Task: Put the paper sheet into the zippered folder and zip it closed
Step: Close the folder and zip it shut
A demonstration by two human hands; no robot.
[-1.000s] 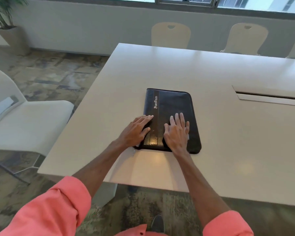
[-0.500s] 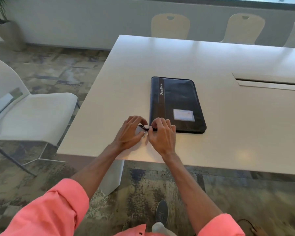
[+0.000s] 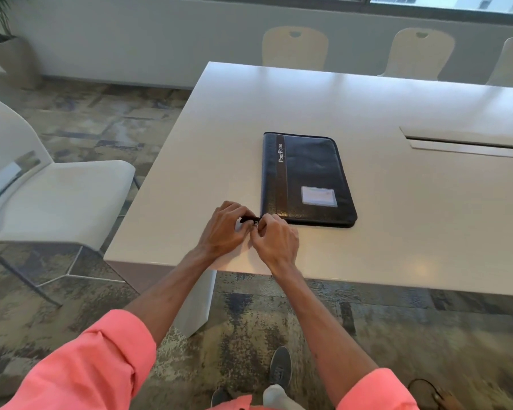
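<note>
At the zippered portfolio's (image 3: 305, 173) seven-o'clock corner, the left hand (image 3: 224, 230) clamps its fingers on the zipper tail (image 3: 248, 219), apparently for tension; the right hand (image 3: 277, 241) pinches the slider (image 3: 256, 222).

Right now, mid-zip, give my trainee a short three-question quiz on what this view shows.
1. True or false: the folder lies flat on the table with its cover closed.
2. The left hand pinches the dark zipper tab, and the right hand grips the folder right beside it. At which part of the folder? A) far right corner B) near left corner C) middle of the cover
3. Fill in: the word printed along the folder's brown strip is ___.

Key: 1 true; 2 B; 3 PortFolio.
</note>
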